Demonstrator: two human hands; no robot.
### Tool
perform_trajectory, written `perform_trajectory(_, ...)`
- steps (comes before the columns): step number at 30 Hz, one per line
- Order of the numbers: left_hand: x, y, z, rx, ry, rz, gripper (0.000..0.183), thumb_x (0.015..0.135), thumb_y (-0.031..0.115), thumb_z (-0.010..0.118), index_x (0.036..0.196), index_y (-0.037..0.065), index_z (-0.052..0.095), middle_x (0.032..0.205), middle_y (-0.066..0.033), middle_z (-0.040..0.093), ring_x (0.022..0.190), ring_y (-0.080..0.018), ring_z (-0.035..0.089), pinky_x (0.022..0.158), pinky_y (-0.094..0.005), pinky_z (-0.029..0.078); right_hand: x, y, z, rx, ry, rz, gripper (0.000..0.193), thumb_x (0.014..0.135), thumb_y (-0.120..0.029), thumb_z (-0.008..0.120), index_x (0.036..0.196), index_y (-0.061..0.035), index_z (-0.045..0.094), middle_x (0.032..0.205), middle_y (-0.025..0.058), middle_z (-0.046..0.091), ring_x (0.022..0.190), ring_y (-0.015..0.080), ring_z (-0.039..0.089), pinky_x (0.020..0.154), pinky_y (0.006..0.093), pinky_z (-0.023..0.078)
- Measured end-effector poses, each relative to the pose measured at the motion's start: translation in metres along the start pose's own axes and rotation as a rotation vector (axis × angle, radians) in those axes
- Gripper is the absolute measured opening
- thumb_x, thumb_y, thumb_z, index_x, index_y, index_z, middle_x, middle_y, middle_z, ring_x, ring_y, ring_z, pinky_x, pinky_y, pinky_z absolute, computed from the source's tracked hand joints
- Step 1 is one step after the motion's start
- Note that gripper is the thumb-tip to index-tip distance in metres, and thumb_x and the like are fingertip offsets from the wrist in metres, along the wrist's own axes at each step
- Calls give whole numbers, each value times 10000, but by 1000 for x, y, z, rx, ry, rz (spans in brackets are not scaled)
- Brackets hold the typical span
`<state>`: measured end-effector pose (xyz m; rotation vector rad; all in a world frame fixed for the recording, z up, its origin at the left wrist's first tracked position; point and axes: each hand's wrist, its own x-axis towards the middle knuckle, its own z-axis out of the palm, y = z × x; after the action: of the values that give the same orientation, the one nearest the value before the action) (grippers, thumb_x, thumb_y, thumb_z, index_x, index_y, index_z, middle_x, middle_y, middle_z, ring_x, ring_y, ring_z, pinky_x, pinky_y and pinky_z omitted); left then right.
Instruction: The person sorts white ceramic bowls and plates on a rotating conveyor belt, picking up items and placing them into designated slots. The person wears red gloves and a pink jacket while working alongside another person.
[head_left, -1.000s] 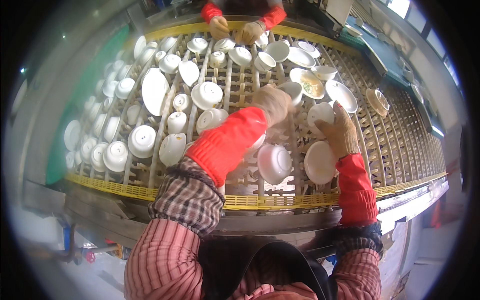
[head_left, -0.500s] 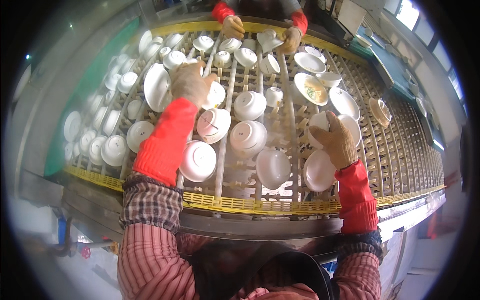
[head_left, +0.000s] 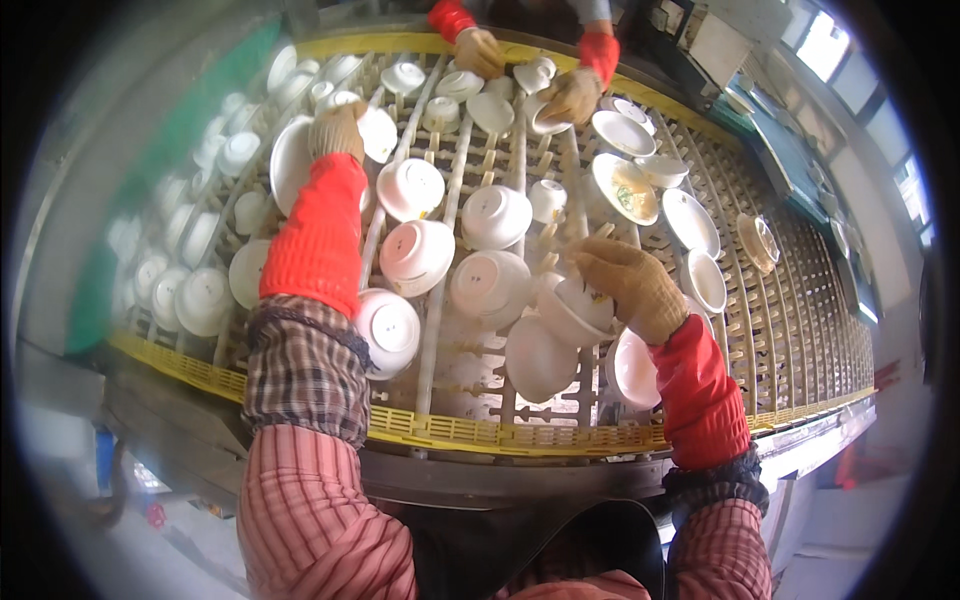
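Note:
My left hand (head_left: 338,132), in a tan work glove, is at the left rim of a tilted white bowl (head_left: 380,134). Its fingers curl at that rim and are partly hidden. A large white plate (head_left: 291,165) leans just left of this wrist. My right hand (head_left: 636,288), gloved alike, grips another white bowl (head_left: 576,312) by its right side, tilted above the rack belt (head_left: 470,385). Beneath and left of it lies a white dish (head_left: 540,360); a second dish (head_left: 632,368) rests below my right wrist. Several upturned bowls (head_left: 417,256) sit in rows between my arms.
Across the belt, a co-worker's gloved hands (head_left: 570,96) handle bowls. To the right lie a plate with food scraps (head_left: 626,188) and a brown-stained bowl (head_left: 758,242). A green curtain (head_left: 170,190) hangs at the left; yellow edging (head_left: 480,434) borders the near side.
My right hand has moved left and taken hold of a bowl, lifting it toward the middle. My left hand has shifted left and away, to a bowl's rim. The co-worker's right-side hand has lowered.

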<state>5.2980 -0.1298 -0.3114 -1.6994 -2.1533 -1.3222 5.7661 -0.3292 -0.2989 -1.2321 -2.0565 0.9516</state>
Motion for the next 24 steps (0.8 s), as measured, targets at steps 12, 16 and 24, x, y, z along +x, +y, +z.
perform_trajectory(12,-66,66,-49,375,-319,167,483,979,323,800,1377,53,758,1334,-246,769,1264,-432,719,1117,-515,558,136,-15,-21,311,283,-160,313,1044,-119,704,1346,-52,750,1193,100,731,1088,270,741,955,394,624)
perform_trajectory(16,-104,120,-84,261,-496,467,604,894,290,881,1437,63,744,1374,-205,753,1333,-390,672,1177,-465,521,106,57,-22,-631,242,-272,233,1059,-205,691,1227,-47,718,1067,175,721,991,352,713,913,459,591)
perform_trajectory(24,-215,218,-72,67,-747,1394,595,776,299,960,1291,68,772,1406,-143,718,1426,-370,597,1189,-516,565,-54,27,-26,-68,79,-175,635,968,-439,792,1355,41,639,1272,256,733,1342,419,680,1169,513,509)
